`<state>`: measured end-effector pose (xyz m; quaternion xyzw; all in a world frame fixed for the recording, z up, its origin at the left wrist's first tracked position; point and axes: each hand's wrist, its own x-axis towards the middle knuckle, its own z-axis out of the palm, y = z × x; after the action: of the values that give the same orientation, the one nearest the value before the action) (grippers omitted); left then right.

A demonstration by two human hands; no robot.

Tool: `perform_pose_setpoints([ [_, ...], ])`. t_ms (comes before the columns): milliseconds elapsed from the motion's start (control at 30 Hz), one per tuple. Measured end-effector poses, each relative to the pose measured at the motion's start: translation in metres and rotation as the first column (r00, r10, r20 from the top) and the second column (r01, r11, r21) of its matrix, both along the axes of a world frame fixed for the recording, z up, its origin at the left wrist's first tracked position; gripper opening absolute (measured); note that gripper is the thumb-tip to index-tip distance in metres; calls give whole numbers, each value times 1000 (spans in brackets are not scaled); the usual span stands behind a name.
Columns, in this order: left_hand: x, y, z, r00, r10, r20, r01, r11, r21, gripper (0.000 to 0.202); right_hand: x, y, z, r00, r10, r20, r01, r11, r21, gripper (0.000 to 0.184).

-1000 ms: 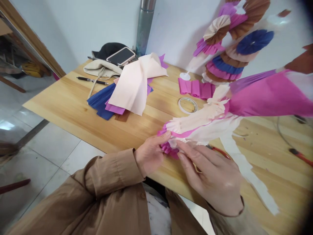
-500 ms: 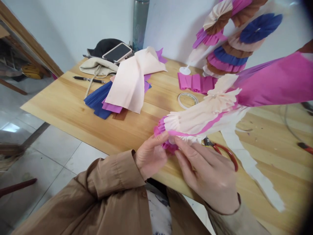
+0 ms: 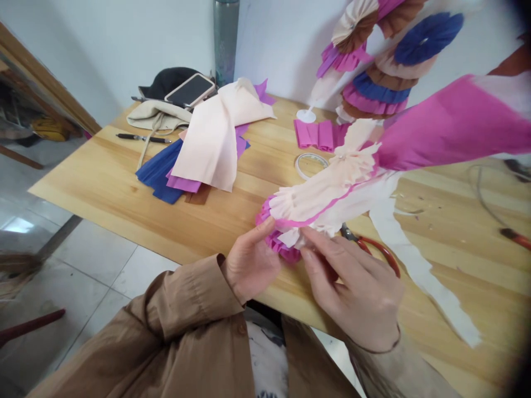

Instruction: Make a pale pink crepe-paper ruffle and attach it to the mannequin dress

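A crepe-paper dress-like piece with a cream ruffled body, a thin pink strip along it and a bunched pink hem lies slanted across the front of the table. At the hem's near end, my left hand holds the edge, its thumb on top and its fingers partly behind. My right hand pinches the pale ruffle on the underside between thumb and forefinger. Between the hands a small white flap of paper sticks out. Wide magenta crepe paper extends from the piece's far end.
Red-handled pliers lie beyond my right hand, near a long white paper strip. A tape roll, folded magenta paper, stacked crepe sheets, a pen and a phone lie further back. Ruffled paper figures stand by the wall.
My right hand has drawn slightly away from my left, and the white flap between them shows more. The magenta part has tilted up a little. The whole view has shifted slightly.
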<state>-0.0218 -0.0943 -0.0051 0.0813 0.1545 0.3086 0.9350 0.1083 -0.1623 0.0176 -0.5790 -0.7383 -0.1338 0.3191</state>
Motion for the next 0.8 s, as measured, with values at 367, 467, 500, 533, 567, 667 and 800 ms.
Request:
perform_pose_setpoints([
  [367,3,1,5,1000,7,-7,-7,998,-55,36,2,0,6,982,38,-185,-56,995,-88,35],
  [467,3,2,5,999,27,46,-25,999,-44,39,4,-2,6,986,48,-157,-65,992,-106,37],
  [500,3,2,6,999,23,45,-21,999,-48,40,5,-2,5,988,55,-145,-71,991,-112,38],
  [533,3,2,6,999,20,34,-18,998,-53,41,5,-3,5,988,63,-138,-80,990,-116,38],
  [567,3,2,6,1000,20,20,-19,998,-56,42,6,-4,4,988,71,-138,-87,990,-112,39],
  [667,3,2,4,1000,31,8,-30,999,-28,44,8,-6,3,984,59,-166,-74,994,-87,38],
  [800,3,1,3,1000,24,18,-24,999,-41,45,9,-6,2,990,16,-140,-26,997,-73,31],
])
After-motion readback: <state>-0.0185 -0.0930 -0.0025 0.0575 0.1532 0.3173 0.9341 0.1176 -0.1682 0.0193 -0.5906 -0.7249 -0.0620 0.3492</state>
